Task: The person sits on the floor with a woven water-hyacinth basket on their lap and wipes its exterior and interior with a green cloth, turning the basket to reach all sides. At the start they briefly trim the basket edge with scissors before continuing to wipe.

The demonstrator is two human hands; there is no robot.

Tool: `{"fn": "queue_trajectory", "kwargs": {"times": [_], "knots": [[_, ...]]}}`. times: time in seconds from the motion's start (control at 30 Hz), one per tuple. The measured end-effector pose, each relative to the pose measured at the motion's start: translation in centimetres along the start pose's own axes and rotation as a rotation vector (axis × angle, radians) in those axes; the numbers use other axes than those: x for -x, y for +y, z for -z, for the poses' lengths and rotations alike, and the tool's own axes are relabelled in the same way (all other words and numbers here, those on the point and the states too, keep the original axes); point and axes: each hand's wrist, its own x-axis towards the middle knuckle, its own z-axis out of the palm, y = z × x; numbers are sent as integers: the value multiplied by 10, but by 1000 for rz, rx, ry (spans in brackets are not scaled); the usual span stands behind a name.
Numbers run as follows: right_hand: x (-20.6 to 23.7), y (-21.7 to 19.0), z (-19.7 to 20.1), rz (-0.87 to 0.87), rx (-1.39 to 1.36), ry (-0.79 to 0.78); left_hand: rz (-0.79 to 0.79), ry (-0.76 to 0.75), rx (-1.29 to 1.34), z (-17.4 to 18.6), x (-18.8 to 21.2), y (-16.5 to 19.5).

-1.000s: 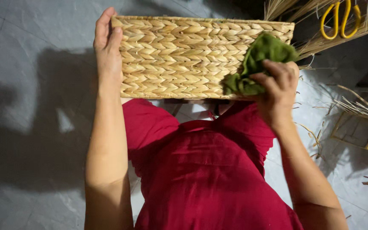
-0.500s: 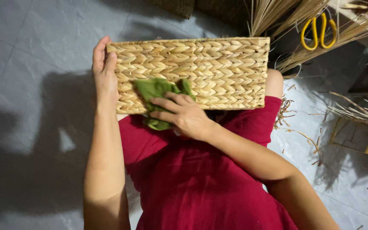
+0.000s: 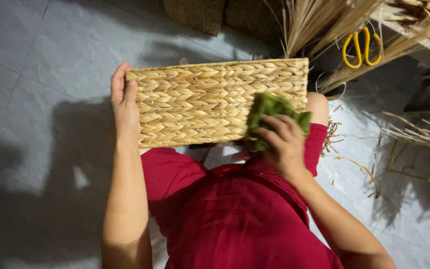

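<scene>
Head view, looking straight down onto the lap. Rectangular basket woven of pale yellow plaited straw [image 3: 217, 102] lies across the knees, long side running left to right, one broad woven face turned up. Its near edge sits over the red garment [image 3: 235, 214] that covers the lap; a bare knee shows just past its right end.

Left hand [image 3: 124, 102] lies flat against the left short end of the basket, fingers straight and pressed together, pointing away from the body, thumb along the edge. It touches the basket but does not curl round it.

Right hand [image 3: 282, 144] sits on the near right part of the woven face, fingers bent and closed over a crumpled green cloth [image 3: 269, 112]. The cloth bulges out beyond the fingertips and lies in contact with the weave. Whether the thumb is under the cloth cannot be told from here; it is hidden.

Surroundings: grey tiled floor [image 3: 41, 65] carries a strong shadow of arm and body on the left. Beyond the basket, at upper right, a bundle of dry straw stalks [image 3: 319, 25] fans out, and a pair of yellow-handled scissors [image 3: 362, 47] hangs or rests among them, well apart from both hands. Loose straw scraps [image 3: 414, 132] lie on the floor at right.
</scene>
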Motion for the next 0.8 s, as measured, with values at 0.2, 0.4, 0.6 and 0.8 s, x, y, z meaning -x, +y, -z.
{"fn": "queue_trajectory", "kwargs": {"times": [0.2, 0.4, 0.6, 0.8], "knots": [[-41, -40, -33, 169, -219, -81, -6, 16, -39, -9, 4, -12], [-50, -39, -49, 343, -303, -166, -6, 11, -110, -18, 9, -17], [-16, 20, 8, 192, -121, -145, 1, 11, -127, -19, 7, -10], [23, 66, 50, -88, -51, -20, 120, -12, 116, -9, 11, 1]]}}
